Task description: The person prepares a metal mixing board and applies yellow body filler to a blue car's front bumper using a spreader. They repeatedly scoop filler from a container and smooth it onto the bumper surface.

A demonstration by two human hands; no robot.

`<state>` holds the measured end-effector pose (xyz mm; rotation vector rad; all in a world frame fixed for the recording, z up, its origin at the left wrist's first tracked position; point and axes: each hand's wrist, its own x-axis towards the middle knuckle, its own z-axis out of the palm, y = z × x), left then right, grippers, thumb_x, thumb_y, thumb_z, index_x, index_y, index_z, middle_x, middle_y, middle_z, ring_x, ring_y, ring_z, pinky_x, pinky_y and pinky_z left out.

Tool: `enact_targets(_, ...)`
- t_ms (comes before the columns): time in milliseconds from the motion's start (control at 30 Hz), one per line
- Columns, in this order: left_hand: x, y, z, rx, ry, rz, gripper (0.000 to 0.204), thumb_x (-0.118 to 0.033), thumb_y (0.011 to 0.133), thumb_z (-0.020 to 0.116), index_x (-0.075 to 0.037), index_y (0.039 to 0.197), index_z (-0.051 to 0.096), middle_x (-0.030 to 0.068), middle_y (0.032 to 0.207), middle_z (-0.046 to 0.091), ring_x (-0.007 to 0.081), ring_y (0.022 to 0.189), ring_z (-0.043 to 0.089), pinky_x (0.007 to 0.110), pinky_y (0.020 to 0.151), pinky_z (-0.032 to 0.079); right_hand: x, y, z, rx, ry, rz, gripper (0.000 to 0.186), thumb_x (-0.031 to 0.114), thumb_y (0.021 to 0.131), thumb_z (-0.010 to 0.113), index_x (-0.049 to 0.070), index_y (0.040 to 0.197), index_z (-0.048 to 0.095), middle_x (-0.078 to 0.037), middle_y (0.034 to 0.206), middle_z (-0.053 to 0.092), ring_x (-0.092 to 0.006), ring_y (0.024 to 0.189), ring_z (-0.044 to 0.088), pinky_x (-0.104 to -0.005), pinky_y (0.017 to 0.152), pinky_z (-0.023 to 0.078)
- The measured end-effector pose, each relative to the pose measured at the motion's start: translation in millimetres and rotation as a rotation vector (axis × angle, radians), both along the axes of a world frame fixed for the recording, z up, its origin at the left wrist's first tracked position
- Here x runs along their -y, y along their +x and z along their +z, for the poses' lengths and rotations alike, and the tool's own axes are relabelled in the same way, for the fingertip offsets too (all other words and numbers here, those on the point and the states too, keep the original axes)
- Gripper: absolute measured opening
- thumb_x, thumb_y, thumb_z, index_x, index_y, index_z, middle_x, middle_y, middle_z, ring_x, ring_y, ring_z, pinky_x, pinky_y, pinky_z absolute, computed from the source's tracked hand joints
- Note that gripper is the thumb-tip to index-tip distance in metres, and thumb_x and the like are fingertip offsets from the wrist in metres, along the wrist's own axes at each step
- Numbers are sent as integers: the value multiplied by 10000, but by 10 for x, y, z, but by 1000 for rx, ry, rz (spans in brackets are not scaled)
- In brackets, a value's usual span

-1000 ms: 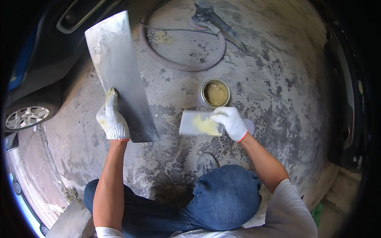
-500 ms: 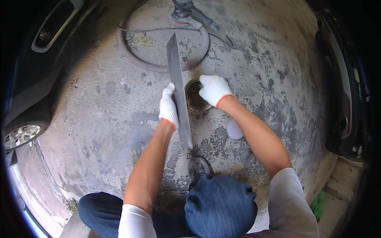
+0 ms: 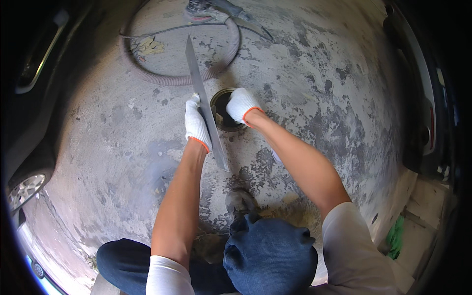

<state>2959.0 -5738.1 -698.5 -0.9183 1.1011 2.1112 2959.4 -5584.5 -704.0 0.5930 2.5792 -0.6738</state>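
Observation:
My left hand (image 3: 195,120) in a white knitted glove grips a long metal sheet (image 3: 208,108), turned almost edge-on and tilted slightly. My right hand (image 3: 241,104), gloved alike with an orange cuff, is closed over the open round can (image 3: 220,113) just right of the sheet. Its fingertips and whatever they hold are hidden inside or over the can. A pale round lid (image 3: 276,156) lies partly hidden under my right forearm.
A sander (image 3: 199,14) with a coiled hose (image 3: 177,78) lies ahead on the patchy concrete floor (image 3: 314,98). Dark vehicles stand at left (image 3: 39,123) and right (image 3: 423,123). My shoe (image 3: 238,201) and bent knee (image 3: 270,255) are below; green material (image 3: 394,236) lies lower right.
The metal sheet has swung from broad face to edge-on and come toward the middle. My right hand has moved from a yellow-smeared spreader position below the can onto the can. The view has shifted.

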Motion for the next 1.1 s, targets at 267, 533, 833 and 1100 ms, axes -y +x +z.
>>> enact_targets(267, 32, -4, -118, -33, -8, -67, 407, -544, 990, 599, -141, 951, 640, 44, 764, 618, 210, 630, 602, 364, 601, 507, 190, 236, 26, -256, -425, -409, 254, 81, 791, 665, -73, 965, 768, -301, 927, 748, -424, 863, 753, -469, 757, 569)
enact_targets(533, 10, -27, -40, -56, -15, -29, 407, -539, 953, 662, -140, 1026, 695, 33, 905, 658, 185, 824, 624, 369, 749, 512, -36, 289, 77, -163, -348, -371, 317, 25, 845, 649, -46, 1125, 780, -202, 1027, 805, -303, 945, 772, -385, 853, 582)
enact_targets(833, 611, 65, 475, -335, -330, 108, 552, -517, 928, 778, 26, 1022, 752, 50, 961, 692, 150, 873, 588, 349, 811, 499, -437, 672, 426, -357, -528, -297, 251, 22, 918, 716, -31, 1153, 787, -117, 1022, 805, -144, 887, 719, -297, 799, 578)
enact_targets(1100, 971, 329, 464, -155, -736, 80, 667, -557, 918, 816, 107, 879, 755, 116, 846, 713, 207, 816, 557, 405, 831, 500, -148, 757, 394, -334, -553, -225, 308, 31, 921, 710, -9, 1216, 786, -180, 1111, 807, -176, 979, 749, -300, 886, 582)
